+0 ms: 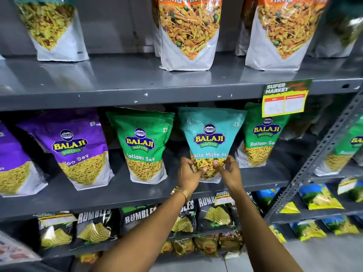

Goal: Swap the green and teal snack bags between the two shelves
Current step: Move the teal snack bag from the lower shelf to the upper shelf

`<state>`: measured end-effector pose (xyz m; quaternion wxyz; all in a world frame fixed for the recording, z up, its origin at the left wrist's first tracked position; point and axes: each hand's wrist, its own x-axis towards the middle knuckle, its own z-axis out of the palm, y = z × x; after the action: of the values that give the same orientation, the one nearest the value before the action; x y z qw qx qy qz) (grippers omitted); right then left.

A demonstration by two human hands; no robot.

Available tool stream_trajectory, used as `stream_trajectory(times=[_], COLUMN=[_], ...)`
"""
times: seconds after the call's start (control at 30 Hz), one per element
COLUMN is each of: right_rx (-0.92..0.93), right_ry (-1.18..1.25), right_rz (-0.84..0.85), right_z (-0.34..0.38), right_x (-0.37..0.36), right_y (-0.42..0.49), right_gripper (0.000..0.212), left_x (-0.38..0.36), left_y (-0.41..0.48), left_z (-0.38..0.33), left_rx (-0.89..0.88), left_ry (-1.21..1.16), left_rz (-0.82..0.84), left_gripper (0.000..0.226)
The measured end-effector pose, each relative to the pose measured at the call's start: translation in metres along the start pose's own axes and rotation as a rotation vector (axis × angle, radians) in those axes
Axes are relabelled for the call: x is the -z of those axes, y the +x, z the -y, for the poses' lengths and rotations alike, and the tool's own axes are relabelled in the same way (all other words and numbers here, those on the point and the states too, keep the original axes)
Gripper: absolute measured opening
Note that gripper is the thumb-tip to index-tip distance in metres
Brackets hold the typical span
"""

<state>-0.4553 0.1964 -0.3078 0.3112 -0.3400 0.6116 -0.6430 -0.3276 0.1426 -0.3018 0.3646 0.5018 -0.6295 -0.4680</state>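
Observation:
A teal Balaji snack bag [211,138] stands on the middle shelf [121,195], between two green Ratlami Sev bags. One green bag [142,144] is to its left, the other green bag [261,138] to its right and partly behind a price tag. My left hand [189,173] grips the teal bag's lower left edge. My right hand [228,171] grips its lower right edge, thumb on the front. The bag's bottom is hidden by my fingers. Another teal-topped bag [49,28] stands at the far left of the upper shelf [117,89].
Purple Aloo Sev bags [76,148] fill the middle shelf's left. Orange Tikha Mitha bags [188,32] stand on the upper shelf. A yellow price tag [284,101] hangs from its edge. Black Rumbles packets [94,226] sit below. A slotted metal upright [322,150] borders another rack at right.

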Motion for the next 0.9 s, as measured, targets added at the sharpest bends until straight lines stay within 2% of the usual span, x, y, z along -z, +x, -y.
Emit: stream_trajectory(times=[0.13,0.17,0.27,0.37,0.47,0.53,0.63,0.73,0.9], right_rx=[0.048,0.070,0.088,0.076,0.111,0.162,0.226,0.329,0.537], right_ry=[-0.063,-0.110,-0.213,-0.251,-0.255,-0.253,-0.251,-0.276,-0.224], right_rz=[0.022,0.038,0.029,0.030,0.017,0.009,0.000,0.009,0.013], right_z=[0.000,0.001,0.004,0.004,0.016,0.032,0.060,0.092,0.163], right_x=[0.020,0.024,0.029,0.027,0.012,-0.002,-0.016,-0.045,-0.104], right_y=[-0.027,-0.033,-0.048,-0.067,-0.097,-0.121,-0.147,-0.170,-0.200], right_gripper=[0.036,0.036,0.037,0.036,0.019,0.017,0.037,0.033,0.021], left_x=[0.008,0.010,0.019,0.031,0.058,0.084,0.120,0.178,0.274], left_y=[-0.005,-0.007,-0.020,-0.038,-0.057,-0.069,-0.089,-0.114,-0.138], left_z=[0.006,0.007,0.009,0.009,0.006,0.002,-0.018,-0.048,-0.103], left_rx=[0.091,0.083,0.022,-0.010,-0.019,-0.039,-0.094,-0.189,-0.367], left_ry=[-0.087,-0.069,-0.008,-0.028,-0.026,-0.012,0.039,0.064,0.165], left_rz=[0.133,0.178,0.241,0.271,0.337,0.370,0.367,0.297,0.135], left_gripper=[0.087,0.087,0.066,0.071,0.075,0.073,0.084,0.081,0.102])
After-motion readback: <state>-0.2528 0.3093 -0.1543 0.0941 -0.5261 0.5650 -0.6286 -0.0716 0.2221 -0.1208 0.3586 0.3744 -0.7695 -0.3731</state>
